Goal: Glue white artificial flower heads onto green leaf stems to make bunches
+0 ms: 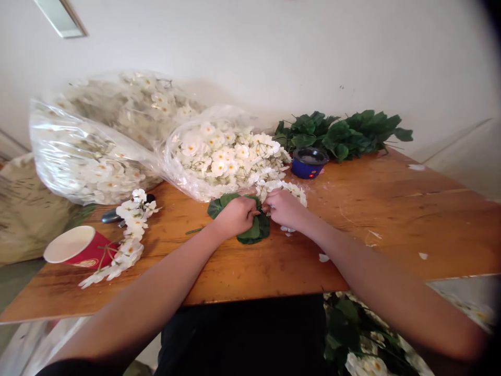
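Observation:
Over the middle of the table, my left hand (pixel 237 215) is closed on a sprig of green artificial leaves (pixel 250 233), whose leaves spread out on both sides of the fingers. Its stem pokes out to the left. Close beside it, my right hand (pixel 285 208) is closed with fingers curled on a white artificial flower spray (pixel 291 189), whose blossoms show behind and below the hand. The fingertips of both hands almost meet, and the exact point of contact is hidden by the fingers.
Clear plastic bags (pixel 94 151) of white flowers stand at the back left. A blue tub (pixel 309 163) sits before a pile of green leaf sprigs (pixel 352 133). On the left lie a red paper cup (pixel 84 248) and a flower spray (pixel 131 243). Loose petals (pixel 323 258) dot the wooden table (pixel 391 219).

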The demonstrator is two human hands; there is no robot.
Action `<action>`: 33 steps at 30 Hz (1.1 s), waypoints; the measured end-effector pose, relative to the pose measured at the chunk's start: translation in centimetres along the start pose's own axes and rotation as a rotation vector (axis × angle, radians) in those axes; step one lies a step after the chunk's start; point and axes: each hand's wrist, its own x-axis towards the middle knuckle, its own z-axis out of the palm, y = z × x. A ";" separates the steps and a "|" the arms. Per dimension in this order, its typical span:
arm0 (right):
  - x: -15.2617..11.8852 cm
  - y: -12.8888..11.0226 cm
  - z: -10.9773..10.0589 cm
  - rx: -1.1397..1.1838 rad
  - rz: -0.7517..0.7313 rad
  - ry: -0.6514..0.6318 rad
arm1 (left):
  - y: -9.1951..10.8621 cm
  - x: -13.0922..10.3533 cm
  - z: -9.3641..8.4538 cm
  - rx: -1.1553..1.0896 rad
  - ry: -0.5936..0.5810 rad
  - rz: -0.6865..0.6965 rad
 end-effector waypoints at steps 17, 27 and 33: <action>0.3 -0.7 0.2 0.097 0.110 -0.041 | -0.5 -0.1 -0.1 -0.068 0.055 0.049; -0.8 0.4 -5.0 0.754 0.242 0.446 | -0.1 0.1 -1.2 -0.188 0.060 -0.120; -0.8 0.8 -5.8 1.317 0.129 0.502 | -0.1 0.0 -1.7 -0.195 0.009 -0.124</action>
